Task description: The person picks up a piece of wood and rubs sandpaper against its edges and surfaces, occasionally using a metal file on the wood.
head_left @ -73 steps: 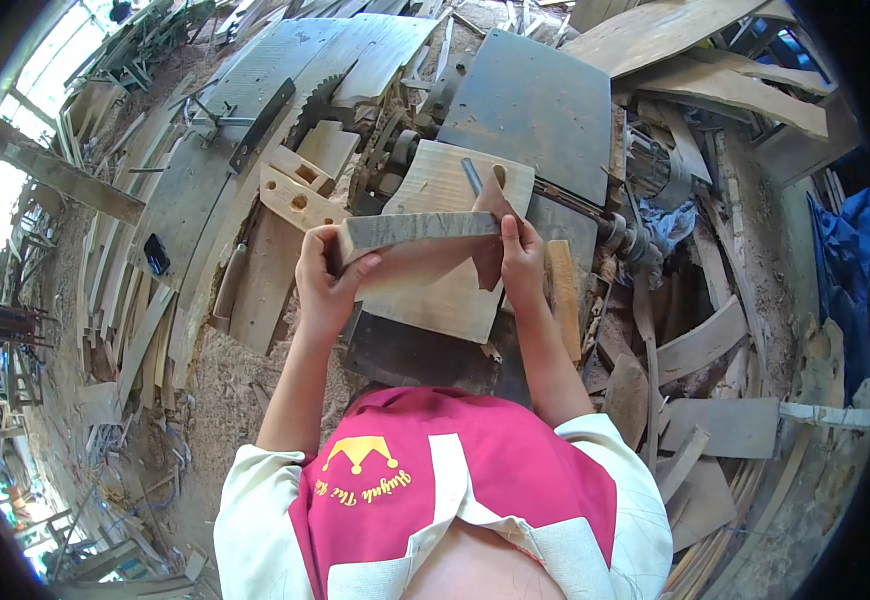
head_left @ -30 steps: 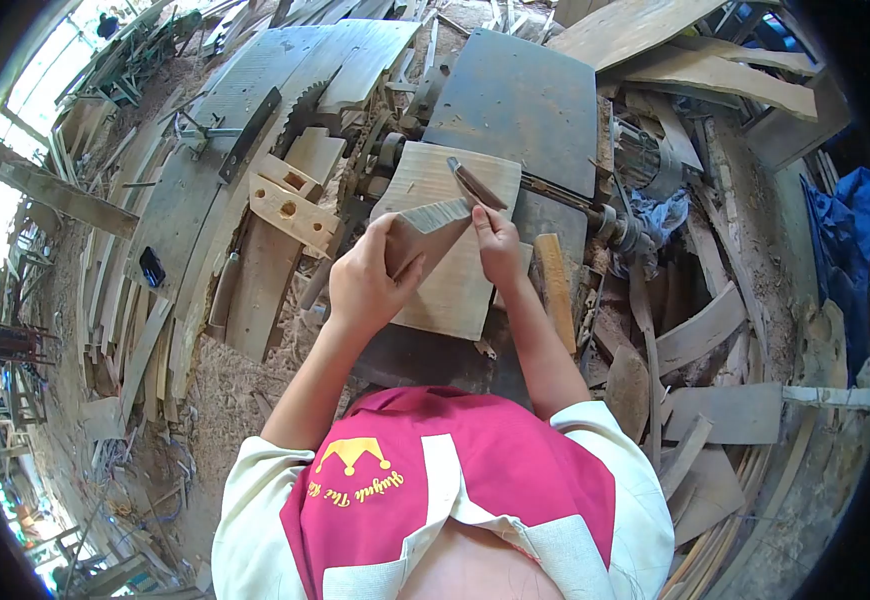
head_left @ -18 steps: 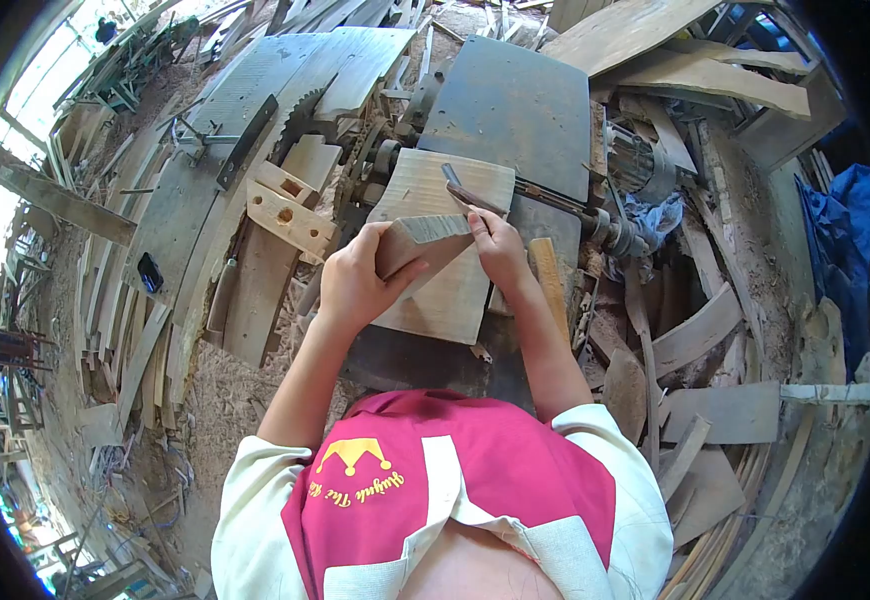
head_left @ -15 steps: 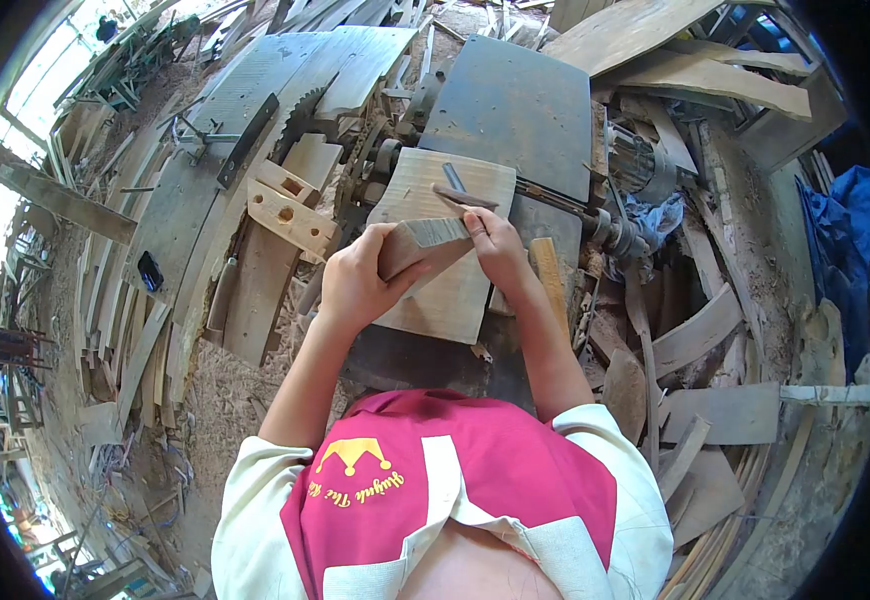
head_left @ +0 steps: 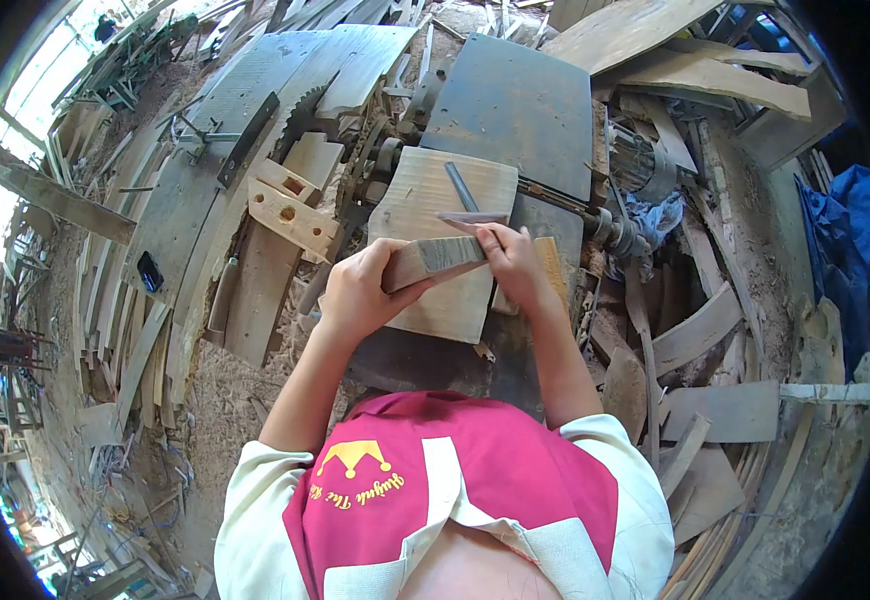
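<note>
- Sawdusty workshop; a board (head_left: pixel 442 243) lies on the machine table (head_left: pixel 525 100).
- Left hand (head_left: pixel 355 295) grips the wood block (head_left: pixel 433 260) at its near-left end; long axis runs left-right.
- Right hand (head_left: pixel 515 265) pinches sandpaper (head_left: pixel 472 217) at its right end.

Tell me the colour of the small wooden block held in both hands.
The small wooden block is pale tan with a weathered grey face, clearest in the head view.

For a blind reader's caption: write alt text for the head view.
Seen from above, a person's left hand and right hand hold a wooden block by its ends above a pale board on a sawdust-strewn workbench, amid scattered timber offcuts.
</note>
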{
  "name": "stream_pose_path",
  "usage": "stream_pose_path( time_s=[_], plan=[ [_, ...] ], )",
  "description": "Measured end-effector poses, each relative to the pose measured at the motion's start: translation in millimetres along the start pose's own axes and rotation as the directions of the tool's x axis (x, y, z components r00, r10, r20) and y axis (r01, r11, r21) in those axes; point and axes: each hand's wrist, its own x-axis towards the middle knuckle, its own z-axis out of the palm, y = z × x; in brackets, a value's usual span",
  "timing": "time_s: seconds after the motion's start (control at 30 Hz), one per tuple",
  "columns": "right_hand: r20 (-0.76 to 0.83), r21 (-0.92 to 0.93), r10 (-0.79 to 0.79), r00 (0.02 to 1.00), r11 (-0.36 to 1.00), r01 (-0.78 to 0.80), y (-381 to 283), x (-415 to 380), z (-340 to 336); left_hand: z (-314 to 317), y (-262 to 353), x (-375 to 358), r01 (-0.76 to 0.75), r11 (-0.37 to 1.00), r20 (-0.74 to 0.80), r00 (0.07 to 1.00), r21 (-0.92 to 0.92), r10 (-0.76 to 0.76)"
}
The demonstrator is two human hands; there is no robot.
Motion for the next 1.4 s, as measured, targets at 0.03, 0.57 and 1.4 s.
stream_pose_path(
  time_s=[0.03,0.57,1.4],
  plan=[
    [0.001,-0.002,0.001,1.0,1.0,-0.001,12.7,-0.9,1.5,-0.4,0.3,-1.0,-0.002,1.0,0.012,1.0,-0.007,0.002],
    [-0.132,0.228,0.15,0.98,0.967,-0.117,7.2,-24.6,-0.7,8.5,6.3,5.3,-0.076,0.997,0.09,0.993,0.017,0.074],
    [-0.169,0.528,0.404,0.899,0.807,-0.263,58.5,-40.0,13.8,-1.5,-2.7,-3.4,0.017,1.0,0.018,1.0,-0.006,-0.016]
  ],
)
